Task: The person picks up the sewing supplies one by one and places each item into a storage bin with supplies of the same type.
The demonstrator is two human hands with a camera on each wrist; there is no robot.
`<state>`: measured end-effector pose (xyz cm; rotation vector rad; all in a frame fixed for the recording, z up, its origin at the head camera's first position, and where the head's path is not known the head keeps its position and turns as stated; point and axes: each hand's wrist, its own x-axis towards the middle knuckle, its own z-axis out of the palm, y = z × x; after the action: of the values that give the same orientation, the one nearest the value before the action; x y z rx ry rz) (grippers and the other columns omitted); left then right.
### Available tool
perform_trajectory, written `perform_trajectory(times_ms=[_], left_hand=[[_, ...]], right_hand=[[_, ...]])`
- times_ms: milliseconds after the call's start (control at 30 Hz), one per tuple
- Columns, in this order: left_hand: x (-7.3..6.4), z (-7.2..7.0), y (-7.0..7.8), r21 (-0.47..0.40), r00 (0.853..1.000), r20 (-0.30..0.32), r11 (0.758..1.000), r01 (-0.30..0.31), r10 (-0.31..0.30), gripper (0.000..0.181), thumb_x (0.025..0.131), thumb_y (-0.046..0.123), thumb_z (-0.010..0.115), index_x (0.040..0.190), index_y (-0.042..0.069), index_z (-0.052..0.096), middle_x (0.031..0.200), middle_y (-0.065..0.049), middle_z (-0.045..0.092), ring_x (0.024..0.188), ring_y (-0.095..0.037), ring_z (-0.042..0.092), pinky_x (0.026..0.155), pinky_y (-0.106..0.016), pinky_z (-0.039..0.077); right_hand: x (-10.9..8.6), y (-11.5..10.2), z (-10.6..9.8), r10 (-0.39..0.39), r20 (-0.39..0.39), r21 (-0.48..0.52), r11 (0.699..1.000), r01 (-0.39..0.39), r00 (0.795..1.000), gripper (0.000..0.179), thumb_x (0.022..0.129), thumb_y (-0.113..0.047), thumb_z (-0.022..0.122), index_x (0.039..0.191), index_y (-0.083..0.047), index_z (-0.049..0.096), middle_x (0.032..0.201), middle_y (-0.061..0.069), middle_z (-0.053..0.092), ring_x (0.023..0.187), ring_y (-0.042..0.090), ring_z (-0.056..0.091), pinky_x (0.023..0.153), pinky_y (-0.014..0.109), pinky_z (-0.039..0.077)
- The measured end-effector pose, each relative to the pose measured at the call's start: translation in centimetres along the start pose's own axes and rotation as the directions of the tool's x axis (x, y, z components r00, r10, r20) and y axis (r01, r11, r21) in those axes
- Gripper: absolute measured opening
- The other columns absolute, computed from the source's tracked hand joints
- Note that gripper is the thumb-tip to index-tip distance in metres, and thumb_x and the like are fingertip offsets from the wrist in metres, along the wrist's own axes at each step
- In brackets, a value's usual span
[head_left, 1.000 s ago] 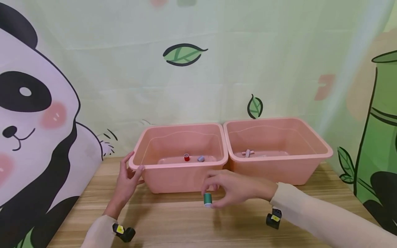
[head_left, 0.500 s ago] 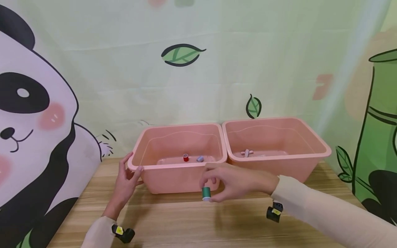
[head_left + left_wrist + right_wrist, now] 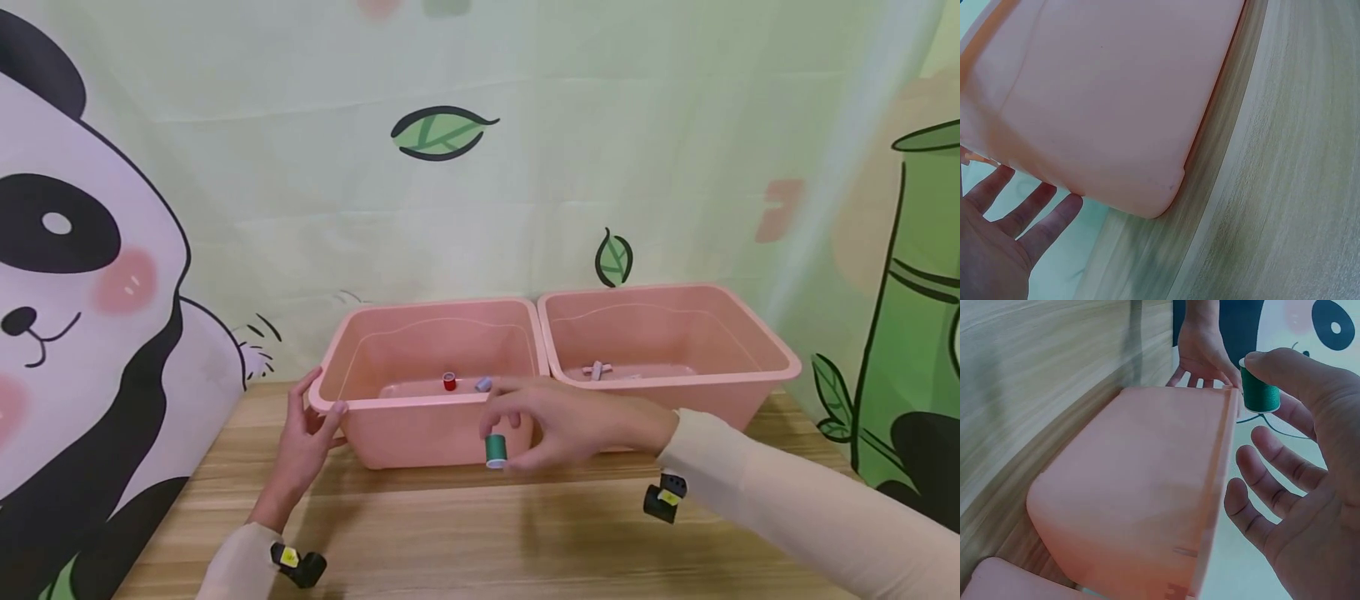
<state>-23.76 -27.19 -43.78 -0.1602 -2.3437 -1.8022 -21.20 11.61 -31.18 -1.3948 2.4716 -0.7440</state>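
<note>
Between the thumb and index finger of my right hand [image 3: 570, 421] is a green spool of thread [image 3: 496, 451] with white ends, upright in front of the left pink bin [image 3: 420, 433]. In the right wrist view the green spool [image 3: 1260, 387] is pinched at its two ends, the other fingers loosely bent. My left hand [image 3: 303, 442] holds that bin's front left corner, thumb at the rim and fingers along the side. The left wrist view shows the left hand's fingertips [image 3: 1072, 203] against the bin's wall. Inside this bin lie a red spool [image 3: 449, 382] and a pale lilac spool [image 3: 483, 384].
Beside it on the right stands a second pink bin [image 3: 675, 379], with small pale pieces [image 3: 597, 370] on its floor. Both bins rest on a wooden table [image 3: 420, 542]. Close behind them hangs a green cloth [image 3: 300, 208] printed with a panda and leaves.
My right hand has risen with the green spool, from low over the table to just below the left bin's front rim. The left hand keeps its place at the corner.
</note>
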Motion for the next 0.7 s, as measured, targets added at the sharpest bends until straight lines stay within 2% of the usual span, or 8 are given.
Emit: perform_trajectory(times_ms=[100, 233, 333, 433, 600, 700], left_hand=[[0.0, 0.0, 0.0, 0.002, 1.000, 0.000, 1.000, 0.002, -0.002, 0.072, 0.106, 0.035, 0.058, 0.162, 0.036, 0.012, 0.168, -0.012, 0.024, 0.139, -0.041, 0.046, 0.086, -0.044, 0.062], [0.0, 0.0, 0.0, 0.003, 1.000, 0.002, 1.000, 0.000, 0.000, 0.072, 0.106, 0.034, 0.058, 0.162, 0.035, 0.013, 0.167, -0.013, 0.024, 0.138, -0.042, 0.047, 0.086, -0.043, 0.062], [0.0, -0.1, 0.0, 0.002, 1.000, 0.000, 1.000, -0.005, 0.005, 0.071, 0.106, 0.033, 0.058, 0.162, 0.035, 0.013, 0.167, -0.013, 0.024, 0.138, -0.042, 0.047, 0.086, -0.043, 0.062], [0.0, -0.1, -0.1, -0.001, 1.000, 0.000, 1.000, -0.008, 0.008, 0.072, 0.106, 0.033, 0.058, 0.162, 0.035, 0.013, 0.168, -0.013, 0.024, 0.138, -0.041, 0.047, 0.086, -0.045, 0.062], [0.0, -0.1, -0.3, -0.005, 1.000, 0.003, 1.000, -0.013, 0.013, 0.073, 0.106, 0.035, 0.059, 0.162, 0.036, 0.012, 0.168, -0.012, 0.024, 0.137, -0.040, 0.048, 0.087, -0.047, 0.061], [0.1, -0.1, -0.3, -0.005, 1.000, 0.004, 1.000, -0.014, 0.014, 0.073, 0.106, 0.035, 0.058, 0.162, 0.037, 0.012, 0.168, -0.012, 0.024, 0.138, -0.040, 0.048, 0.088, -0.047, 0.061]], right_hand=[[0.2, -0.2, -0.6, -0.008, -0.015, 0.008, 1.000, 0.008, 1.000, 0.033, 0.089, -0.031, 0.082, 0.118, -0.036, 0.067, 0.125, -0.007, 0.056, 0.103, 0.018, 0.056, 0.078, 0.028, 0.059], [0.5, -0.3, -1.5, -0.028, -0.031, 0.049, 0.998, 0.030, 0.999, 0.033, 0.088, -0.029, 0.083, 0.117, -0.032, 0.068, 0.119, -0.007, 0.057, 0.101, 0.020, 0.055, 0.073, 0.035, 0.061], [0.8, -0.3, -2.2, -0.041, -0.040, 0.062, 0.997, 0.043, 0.998, 0.032, 0.088, -0.027, 0.083, 0.117, -0.028, 0.070, 0.116, -0.008, 0.058, 0.100, 0.021, 0.055, 0.071, 0.035, 0.061], [1.2, -0.4, -2.9, -0.048, -0.050, 0.030, 0.998, 0.050, 0.998, 0.031, 0.089, -0.028, 0.083, 0.117, -0.027, 0.070, 0.114, -0.009, 0.059, 0.098, 0.018, 0.055, 0.071, 0.031, 0.058], [1.9, -0.1, -4.0, -0.045, -0.057, -0.011, 0.999, 0.044, 0.997, 0.029, 0.089, -0.030, 0.081, 0.116, -0.028, 0.070, 0.109, -0.005, 0.060, 0.097, 0.016, 0.055, 0.074, 0.033, 0.057], [2.2, 0.1, -4.5, -0.027, -0.052, -0.020, 0.999, 0.026, 0.998, 0.028, 0.090, -0.032, 0.080, 0.116, -0.030, 0.070, 0.105, -0.008, 0.060, 0.098, 0.015, 0.055, 0.073, 0.033, 0.057]])
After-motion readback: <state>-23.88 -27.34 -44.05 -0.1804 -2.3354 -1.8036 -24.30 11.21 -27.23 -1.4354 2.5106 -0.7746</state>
